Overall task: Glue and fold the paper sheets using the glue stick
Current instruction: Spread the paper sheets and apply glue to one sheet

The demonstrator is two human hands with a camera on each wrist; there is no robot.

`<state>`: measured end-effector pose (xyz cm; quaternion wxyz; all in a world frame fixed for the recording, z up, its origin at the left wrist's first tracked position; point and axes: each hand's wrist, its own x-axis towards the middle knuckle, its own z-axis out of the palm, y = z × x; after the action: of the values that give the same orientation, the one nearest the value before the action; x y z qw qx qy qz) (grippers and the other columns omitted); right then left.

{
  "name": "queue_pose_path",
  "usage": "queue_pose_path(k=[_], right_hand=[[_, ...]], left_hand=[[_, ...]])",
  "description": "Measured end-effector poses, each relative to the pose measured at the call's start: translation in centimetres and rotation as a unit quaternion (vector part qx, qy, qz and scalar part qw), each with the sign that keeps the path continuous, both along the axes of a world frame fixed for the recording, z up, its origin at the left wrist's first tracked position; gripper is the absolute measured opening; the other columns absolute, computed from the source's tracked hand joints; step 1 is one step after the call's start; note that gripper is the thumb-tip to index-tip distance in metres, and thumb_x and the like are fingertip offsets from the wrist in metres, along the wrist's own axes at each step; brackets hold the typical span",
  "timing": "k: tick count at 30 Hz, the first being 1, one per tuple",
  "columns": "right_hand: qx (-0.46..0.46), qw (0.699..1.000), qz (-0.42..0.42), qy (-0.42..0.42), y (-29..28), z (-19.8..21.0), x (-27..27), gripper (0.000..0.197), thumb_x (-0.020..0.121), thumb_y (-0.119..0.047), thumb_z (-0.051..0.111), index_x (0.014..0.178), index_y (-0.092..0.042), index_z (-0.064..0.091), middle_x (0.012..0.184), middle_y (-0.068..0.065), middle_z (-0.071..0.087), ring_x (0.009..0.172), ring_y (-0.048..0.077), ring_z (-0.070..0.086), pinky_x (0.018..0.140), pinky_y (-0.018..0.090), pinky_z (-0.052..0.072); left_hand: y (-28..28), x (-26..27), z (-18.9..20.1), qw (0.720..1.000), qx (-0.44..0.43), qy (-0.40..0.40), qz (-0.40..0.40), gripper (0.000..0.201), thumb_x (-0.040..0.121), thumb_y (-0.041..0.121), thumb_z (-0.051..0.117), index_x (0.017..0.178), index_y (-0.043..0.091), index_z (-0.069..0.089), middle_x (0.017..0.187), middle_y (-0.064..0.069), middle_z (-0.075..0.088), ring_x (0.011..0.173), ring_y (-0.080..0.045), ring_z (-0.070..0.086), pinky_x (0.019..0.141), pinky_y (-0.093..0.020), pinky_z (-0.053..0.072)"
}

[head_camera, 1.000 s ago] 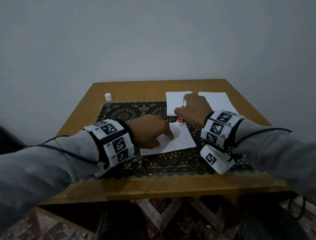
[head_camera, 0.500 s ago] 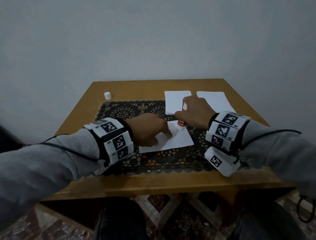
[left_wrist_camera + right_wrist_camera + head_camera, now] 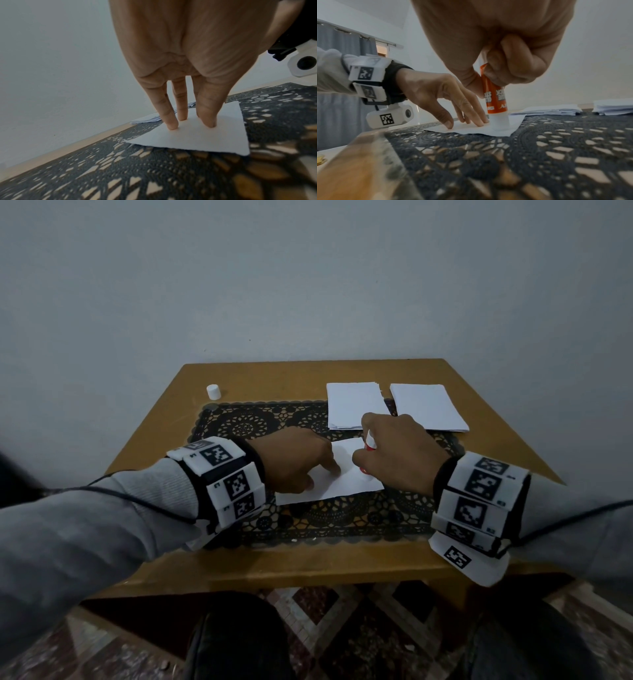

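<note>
A white paper sheet [image 3: 337, 486] [image 3: 197, 136] [image 3: 471, 130] lies on the black lace mat [image 3: 260, 422]. My left hand [image 3: 294, 463] [image 3: 190, 121] [image 3: 447, 100] presses it down with straight fingers [image 3: 171, 121]. My right hand [image 3: 397, 453] [image 3: 505, 47] grips an orange and white glue stick [image 3: 369, 444] [image 3: 495, 100], held upright with its white tip pressed on the sheet near the right edge. The two hands are close together over the sheet.
Two stacks of white paper [image 3: 354, 405] [image 3: 426, 407] lie at the back right of the wooden table [image 3: 274, 563]. A small white cap [image 3: 213, 392] stands at the back left. A grey wall rises behind the table.
My right hand has drawn the glue stick toward me along the sheet's right side. The left hand stays pressed on the sheet.
</note>
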<state>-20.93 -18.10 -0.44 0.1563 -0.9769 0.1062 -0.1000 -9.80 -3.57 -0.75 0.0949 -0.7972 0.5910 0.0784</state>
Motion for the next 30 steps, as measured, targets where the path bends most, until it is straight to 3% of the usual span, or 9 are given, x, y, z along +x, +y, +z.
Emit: queue_pose_path(k=[3,8,16,21,24,28,30], right_hand=[[-0.008,1.0,0.004,-0.003,0.2,0.0,-0.4,0.018,0.087,-0.03,0.057,0.09,-0.014,0.051,0.077,-0.002,0.052,0.074,0.02,0.053,0.065,0.033,0.046],[-0.003,1.0,-0.001,-0.001,0.3,0.1,-0.8,0.019,0.088,-0.031,0.058,0.094,-0.014,0.053,0.083,-0.001,0.055,0.079,0.02,0.055,0.07,0.033,0.048],[0.033,0.999,-0.01,-0.004,-0.3,0.7,-1.1,0.022,0.083,-0.031,0.061,0.084,-0.009,0.058,0.078,0.001,0.059,0.075,0.02,0.057,0.063,0.031,0.044],[0.074,0.996,-0.029,-0.03,-1.9,2.3,-1.3,0.027,0.083,-0.031,0.064,0.08,-0.004,0.06,0.08,0.005,0.061,0.074,0.017,0.054,0.059,0.029,0.038],[0.09,0.994,-0.035,-0.042,-3.0,2.8,-1.4,0.026,0.083,-0.029,0.064,0.076,-0.005,0.059,0.075,0.002,0.059,0.067,0.011,0.05,0.056,0.026,0.033],[0.107,0.992,-0.037,-0.064,-3.8,2.8,-1.4,0.025,0.083,-0.028,0.064,0.076,-0.006,0.057,0.072,0.001,0.056,0.062,0.009,0.046,0.055,0.025,0.03],[0.111,0.991,-0.032,-0.073,-4.0,2.7,-1.3,0.022,0.084,-0.029,0.064,0.074,-0.012,0.055,0.073,-0.002,0.054,0.064,0.008,0.046,0.056,0.024,0.029]], left_hand=[[0.0,0.0,0.0,1.0,0.004,-0.003,0.0,0.053,0.088,0.021,0.063,0.138,0.032,0.049,0.138,0.003,0.049,0.121,-0.017,0.048,0.102,-0.036,0.041],[-0.1,-0.1,0.1,1.0,0.007,0.002,0.001,0.053,0.089,0.021,0.063,0.138,0.032,0.048,0.139,0.003,0.049,0.119,-0.016,0.049,0.1,-0.034,0.042],[0.1,-0.2,0.0,0.999,-0.011,0.031,0.018,0.054,0.085,0.016,0.067,0.135,0.03,0.052,0.134,0.001,0.049,0.116,-0.018,0.049,0.097,-0.029,0.041],[-0.1,0.2,-0.1,0.996,-0.037,0.066,0.044,0.05,0.082,0.018,0.072,0.128,0.03,0.058,0.127,-0.004,0.044,0.118,-0.022,0.041,0.099,-0.033,0.037],[-0.1,0.7,-0.3,0.991,-0.051,0.088,0.089,0.051,0.08,0.031,0.075,0.126,0.029,0.054,0.13,-0.006,0.04,0.12,-0.025,0.038,0.1,-0.036,0.037],[0.0,1.6,-0.5,0.986,0.003,0.047,0.159,0.082,0.072,0.065,0.067,0.137,0.025,0.037,0.13,-0.005,0.043,0.117,-0.025,0.044,0.098,-0.042,0.041],[-0.1,2.0,-0.4,0.984,0.026,0.028,0.174,0.091,0.068,0.072,0.065,0.137,0.022,0.036,0.128,-0.005,0.044,0.114,-0.025,0.045,0.097,-0.042,0.043]])
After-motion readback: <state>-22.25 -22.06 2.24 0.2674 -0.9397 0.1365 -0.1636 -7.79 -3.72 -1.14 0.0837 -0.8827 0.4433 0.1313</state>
